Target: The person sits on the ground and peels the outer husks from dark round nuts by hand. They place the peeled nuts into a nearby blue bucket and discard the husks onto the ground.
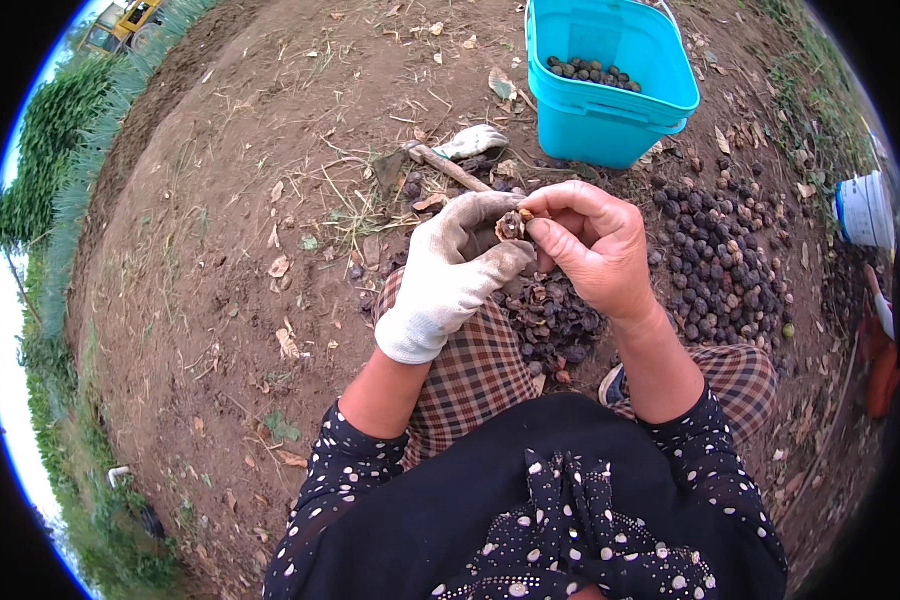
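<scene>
Brown nut (510, 225), perhaps husked, pinched by both hands' grip.

Left hand (448, 285): in a grubby whitish work glove, knit cuff rolled at the wrist.
Right hand (592, 245): bare, no glove.
Sleeves (332, 465): dark fabric with small white dots, ending above the wrist on both arms.
Top (530, 500): black, with a dotted scarf or tie knotted at the front.
Trousers (475, 375): brown and cream check.
</scene>
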`<action>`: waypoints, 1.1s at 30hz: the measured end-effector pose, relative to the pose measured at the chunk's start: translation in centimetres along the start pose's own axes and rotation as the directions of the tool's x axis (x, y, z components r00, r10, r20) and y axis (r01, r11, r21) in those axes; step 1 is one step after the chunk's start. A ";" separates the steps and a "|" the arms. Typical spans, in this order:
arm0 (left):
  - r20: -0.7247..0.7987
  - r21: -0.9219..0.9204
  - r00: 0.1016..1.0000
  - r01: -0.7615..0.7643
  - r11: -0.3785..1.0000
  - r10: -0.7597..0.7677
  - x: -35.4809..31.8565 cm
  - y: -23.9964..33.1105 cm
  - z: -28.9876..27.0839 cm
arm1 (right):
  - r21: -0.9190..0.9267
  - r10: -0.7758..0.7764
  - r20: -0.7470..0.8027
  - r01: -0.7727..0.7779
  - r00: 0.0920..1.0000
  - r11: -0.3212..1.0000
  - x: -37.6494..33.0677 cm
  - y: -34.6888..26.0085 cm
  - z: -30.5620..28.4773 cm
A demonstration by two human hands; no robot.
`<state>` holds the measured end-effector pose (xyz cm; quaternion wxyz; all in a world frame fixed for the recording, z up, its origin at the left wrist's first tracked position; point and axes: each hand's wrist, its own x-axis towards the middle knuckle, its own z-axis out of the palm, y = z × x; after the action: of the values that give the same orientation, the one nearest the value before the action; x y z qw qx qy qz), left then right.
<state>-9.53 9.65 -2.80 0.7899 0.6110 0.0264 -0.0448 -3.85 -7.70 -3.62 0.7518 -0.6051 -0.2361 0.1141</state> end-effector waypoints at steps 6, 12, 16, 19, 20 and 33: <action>-0.011 -0.014 0.997 -0.071 0.997 0.071 0.0 -0.1 -0.1 | -0.078 -0.025 0.040 0.028 0.999 0.997 -0.1 0.3 -0.4; -0.057 0.127 0.986 -0.148 0.981 0.156 0.0 -0.3 0.1 | -0.030 -0.006 0.091 0.009 0.996 1.000 -0.3 -0.3 -0.2; -0.057 0.098 0.985 -0.156 0.983 0.162 -0.1 0.0 0.0 | 0.032 -0.086 0.050 0.084 0.995 0.996 -0.3 0.7 0.3; 0.001 -0.098 0.983 -0.181 0.979 0.182 -0.2 -0.1 -0.4 | -0.237 -0.372 0.023 0.366 0.928 0.900 -0.4 1.2 1.0; 0.024 -0.180 0.982 -0.178 0.967 0.185 -0.2 -0.2 -0.4 | -0.278 -0.433 0.028 0.423 0.901 0.862 -0.4 1.2 1.1; -0.047 -0.002 0.953 -0.299 0.954 0.298 -0.2 -0.5 -0.6 | 0.209 -0.222 -0.045 0.227 0.974 0.951 -1.2 2.9 2.2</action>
<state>-9.77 10.07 -3.44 0.7897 0.6050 -0.0477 0.0893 -5.61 -5.69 -6.34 0.8226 -0.4917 -0.2817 0.0462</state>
